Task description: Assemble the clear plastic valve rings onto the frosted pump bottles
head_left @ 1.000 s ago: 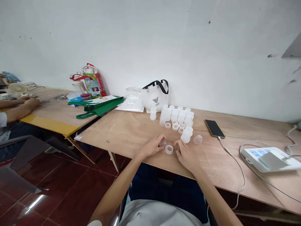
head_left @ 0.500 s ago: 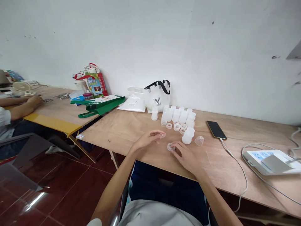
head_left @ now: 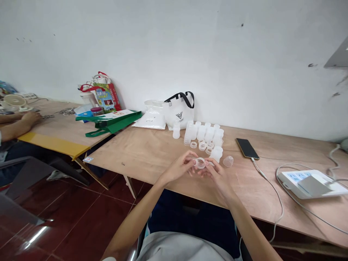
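A translucent plastic screw ring (head_left: 201,163) is held up between my two hands, just above the table. My right hand (head_left: 215,170) pinches the ring's right side. Against its left side, my left hand (head_left: 185,165) has thumb and fingers closed on a small clear piece (head_left: 194,161), whose exact shape is partly hidden by the fingers. Behind my hands stands a group of milky plastic bottles (head_left: 208,133). More loose rings (head_left: 202,145) lie in front of them. Another bottle (head_left: 216,153) is close behind my right hand, with a clear dome-shaped cap (head_left: 228,161) to its right.
A phone (head_left: 247,148) on a charging cable lies to the right, before a white box-like device (head_left: 312,184). Against the wall are a white bag (head_left: 179,112) and a clear packet (head_left: 150,119). Green bag (head_left: 114,121) at left; a co-worker's hands (head_left: 31,119) rest on the neighbouring table.
My right hand has lifted the ring off the table. My left hand has moved right with its small clear piece, bringing the two together. The view has shifted slightly.
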